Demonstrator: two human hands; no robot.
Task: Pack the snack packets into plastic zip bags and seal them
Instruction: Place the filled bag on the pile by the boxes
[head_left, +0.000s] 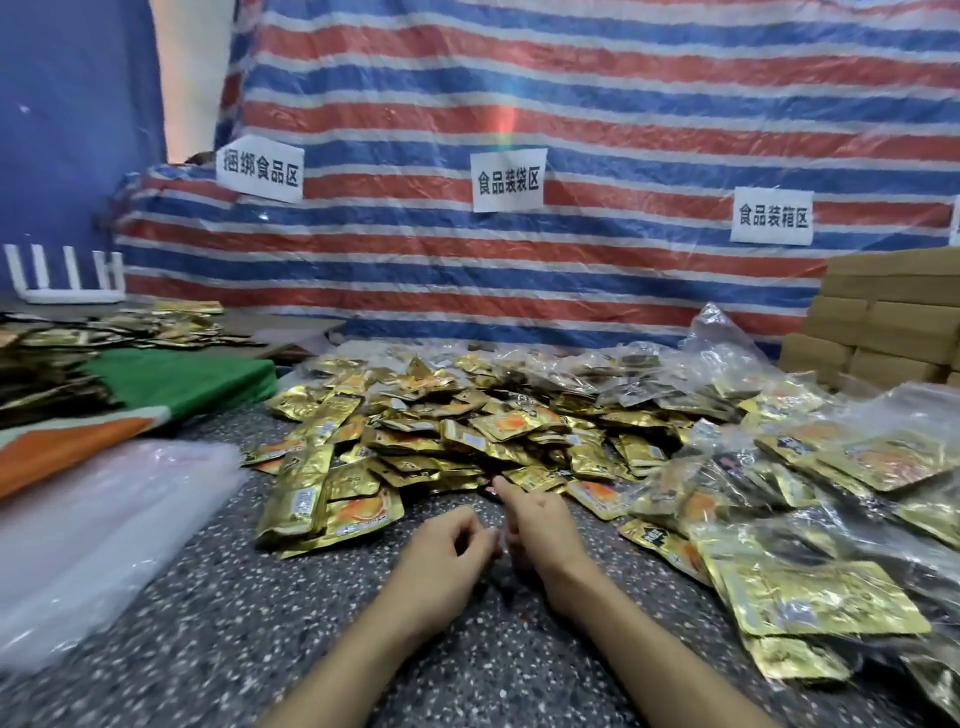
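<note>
Left hand (451, 541) loosely curled; right hand (541, 526) beside it, index finger extended forward.

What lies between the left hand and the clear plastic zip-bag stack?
Only bare speckled grey tabletop, from left hand to clear plastic bag stack; head view.

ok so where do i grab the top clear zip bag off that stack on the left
Probably its right edge, nearest the left hand. The stack of clear zip bags lies flat on the table, so pinch that thin free edge from the right and peel it up; the top face gives nothing to grip.
</note>
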